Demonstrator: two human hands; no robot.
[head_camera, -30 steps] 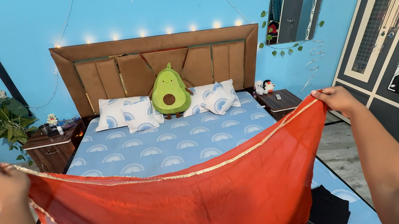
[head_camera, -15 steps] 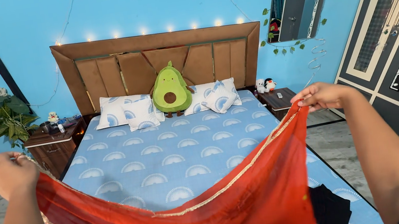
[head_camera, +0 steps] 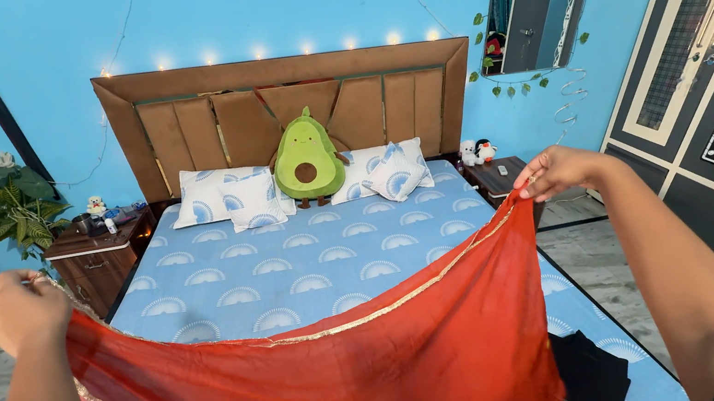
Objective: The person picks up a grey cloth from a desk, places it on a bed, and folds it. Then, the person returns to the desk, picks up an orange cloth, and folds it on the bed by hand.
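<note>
Hidden and cropped items, placed relative to the bed (head_camera: 311, 267)

Red cloth (head_camera: 327, 382): lower part cut by bottom edge, covers the bed's foot. Dark garment (head_camera: 591, 372): partly behind the cloth, at the bed's right corner. Small items on the left nightstand (head_camera: 94, 251): too small to identify.

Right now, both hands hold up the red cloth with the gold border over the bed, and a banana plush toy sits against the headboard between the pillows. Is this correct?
Not quite. The head view shows an avocado plush toy, not a banana, against the headboard between the pillows. The rest stands: the left hand and right hand hold the red cloth with its gold border over the bed.
</note>
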